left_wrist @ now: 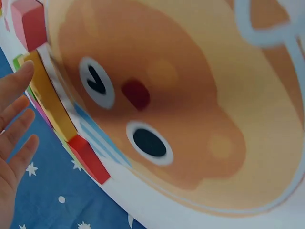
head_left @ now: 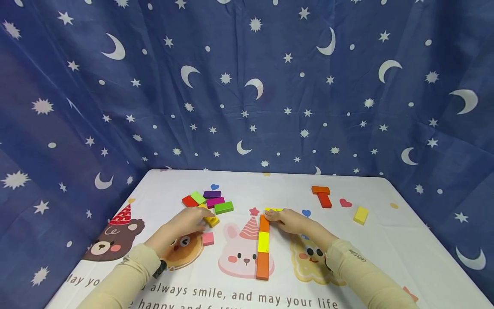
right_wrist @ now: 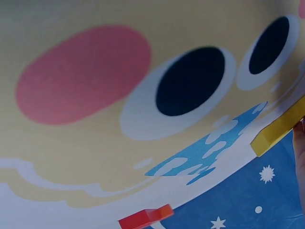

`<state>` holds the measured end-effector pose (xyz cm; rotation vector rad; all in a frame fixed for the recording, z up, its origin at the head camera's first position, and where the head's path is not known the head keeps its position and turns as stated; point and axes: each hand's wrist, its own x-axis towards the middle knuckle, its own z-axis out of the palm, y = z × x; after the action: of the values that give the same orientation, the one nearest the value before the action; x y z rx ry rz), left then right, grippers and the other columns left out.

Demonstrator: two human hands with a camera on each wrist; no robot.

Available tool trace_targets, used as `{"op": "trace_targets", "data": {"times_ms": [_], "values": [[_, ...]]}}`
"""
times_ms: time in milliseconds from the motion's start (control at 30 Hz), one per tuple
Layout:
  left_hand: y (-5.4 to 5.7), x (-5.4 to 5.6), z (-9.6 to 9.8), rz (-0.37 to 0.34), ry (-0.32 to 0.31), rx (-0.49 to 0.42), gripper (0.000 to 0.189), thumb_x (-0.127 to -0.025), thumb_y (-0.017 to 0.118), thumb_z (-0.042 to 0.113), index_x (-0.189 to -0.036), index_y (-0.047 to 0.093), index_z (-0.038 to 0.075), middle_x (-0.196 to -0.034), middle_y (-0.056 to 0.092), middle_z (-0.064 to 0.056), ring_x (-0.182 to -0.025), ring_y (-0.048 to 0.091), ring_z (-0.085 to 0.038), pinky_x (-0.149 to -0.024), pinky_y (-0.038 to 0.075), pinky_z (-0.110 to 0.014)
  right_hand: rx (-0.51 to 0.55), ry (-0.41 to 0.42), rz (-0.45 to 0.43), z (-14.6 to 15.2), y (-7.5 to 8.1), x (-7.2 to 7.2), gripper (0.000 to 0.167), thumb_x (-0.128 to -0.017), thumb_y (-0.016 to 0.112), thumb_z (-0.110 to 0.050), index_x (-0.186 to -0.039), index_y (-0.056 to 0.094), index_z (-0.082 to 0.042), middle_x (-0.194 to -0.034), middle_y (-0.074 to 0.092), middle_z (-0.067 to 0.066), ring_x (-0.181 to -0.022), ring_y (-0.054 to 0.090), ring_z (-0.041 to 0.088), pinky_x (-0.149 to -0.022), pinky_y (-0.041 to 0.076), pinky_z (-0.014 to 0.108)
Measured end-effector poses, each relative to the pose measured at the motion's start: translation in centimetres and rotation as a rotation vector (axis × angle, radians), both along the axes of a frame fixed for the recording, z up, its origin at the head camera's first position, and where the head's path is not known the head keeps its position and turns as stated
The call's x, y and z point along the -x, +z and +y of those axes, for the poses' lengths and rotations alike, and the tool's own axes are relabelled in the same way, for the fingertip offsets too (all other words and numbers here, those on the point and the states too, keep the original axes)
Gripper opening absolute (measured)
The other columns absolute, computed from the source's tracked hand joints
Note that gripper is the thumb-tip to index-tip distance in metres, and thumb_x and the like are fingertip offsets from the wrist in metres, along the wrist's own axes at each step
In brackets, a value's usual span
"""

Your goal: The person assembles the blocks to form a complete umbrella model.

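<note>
My right hand (head_left: 287, 220) is at the top end of a straight row of blocks, its fingers on a yellow block (head_left: 273, 210) lying crosswise there. In the right wrist view, fingers show at the far side of that yellow block (right_wrist: 279, 126). Below it in the row lie an orange block (head_left: 264, 223), a yellow one (head_left: 263, 242) and another orange one (head_left: 263, 266). My left hand (head_left: 190, 219) hovers by the left pile, its fingers loosely spread beside an orange-yellow block (left_wrist: 50, 95). Near it lies a pink block (head_left: 208, 239).
Left pile: purple block (head_left: 212, 194), magenta block (head_left: 215, 202), green block (head_left: 224, 208), light green block (head_left: 198, 197) and red block (head_left: 189, 201). Back right: orange block (head_left: 320, 189) touching a red-orange block (head_left: 324, 200). Farther right lies a yellow block (head_left: 360, 215). A starry curtain (head_left: 247, 86) hangs behind.
</note>
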<state>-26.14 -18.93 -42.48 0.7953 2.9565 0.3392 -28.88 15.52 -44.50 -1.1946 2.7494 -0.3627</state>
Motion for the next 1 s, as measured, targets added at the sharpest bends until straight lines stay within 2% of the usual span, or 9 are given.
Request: {"op": "trace_targets", "data": {"times_ms": [200, 333, 433, 667, 800, 1000], "values": [[0.0, 0.8, -0.7, 0.010, -0.023, 0.064, 0.041, -0.077, 0.076, 0.010, -0.117, 0.067, 0.011, -0.113, 0.069, -0.003, -0.110, 0.062, -0.022, -0.094, 0.051, -0.038, -0.016, -0.001, -0.002, -0.1, 0.0, -0.1, 0.040, -0.088, 0.055, 0.004, -0.127, 0.058, -0.004, -0.134, 0.055, 0.009, -0.128, 0.049, 0.027, -0.102, 0.043, 0.043], [-0.2, 1.5, -1.1, 0.039, -0.082, 0.116, 0.040, -0.076, 0.077, 0.011, -0.115, 0.068, 0.009, -0.113, 0.068, -0.007, -0.109, 0.061, -0.025, -0.095, 0.050, -0.040, -0.014, 0.006, 0.005, -0.2, 0.1, -0.1, 0.039, -0.088, 0.055, 0.004, -0.126, 0.059, -0.003, -0.132, 0.057, 0.010, -0.127, 0.050, 0.029, -0.101, 0.044, 0.044], [-0.3, 2.0, -1.2, 0.052, -0.098, 0.129, 0.039, -0.076, 0.077, 0.009, -0.114, 0.067, 0.007, -0.114, 0.066, -0.010, -0.108, 0.061, -0.028, -0.095, 0.050, -0.042, -0.012, 0.011, 0.007, -0.2, 0.3, -0.1, 0.039, -0.088, 0.055, 0.004, -0.126, 0.059, -0.003, -0.131, 0.058, 0.010, -0.125, 0.051, 0.031, -0.100, 0.045, 0.045], [-0.4, 3.0, -1.0, 0.049, -0.026, 0.122, 0.034, -0.080, 0.074, 0.010, -0.113, 0.065, 0.008, -0.116, 0.063, -0.011, -0.104, 0.061, -0.027, -0.096, 0.049, -0.044, -0.007, 0.003, 0.011, -0.2, 0.1, 0.1, 0.038, -0.089, 0.055, 0.002, -0.126, 0.059, -0.004, -0.132, 0.057, 0.008, -0.126, 0.050, 0.028, -0.101, 0.044, 0.044], [-0.5, 3.2, -0.7, 0.054, -0.017, 0.145, 0.030, -0.081, 0.072, 0.009, -0.111, 0.066, 0.008, -0.120, 0.062, -0.015, -0.109, 0.059, -0.031, -0.098, 0.047, -0.045, -0.009, 0.003, 0.008, -0.2, -0.1, 0.2, 0.038, -0.089, 0.056, 0.002, -0.126, 0.059, -0.004, -0.132, 0.057, 0.009, -0.127, 0.050, 0.028, -0.102, 0.043, 0.044], [-0.5, 3.7, -0.9, 0.050, 0.002, 0.164, 0.029, -0.079, 0.075, 0.012, -0.107, 0.067, 0.009, -0.113, 0.063, -0.012, -0.103, 0.059, -0.028, -0.096, 0.049, -0.043, 0.003, -0.015, -0.013, -0.1, -0.2, 0.3, 0.041, -0.088, 0.056, 0.004, -0.128, 0.058, -0.005, -0.132, 0.057, 0.007, -0.129, 0.048, 0.027, -0.102, 0.043, 0.043]]}}
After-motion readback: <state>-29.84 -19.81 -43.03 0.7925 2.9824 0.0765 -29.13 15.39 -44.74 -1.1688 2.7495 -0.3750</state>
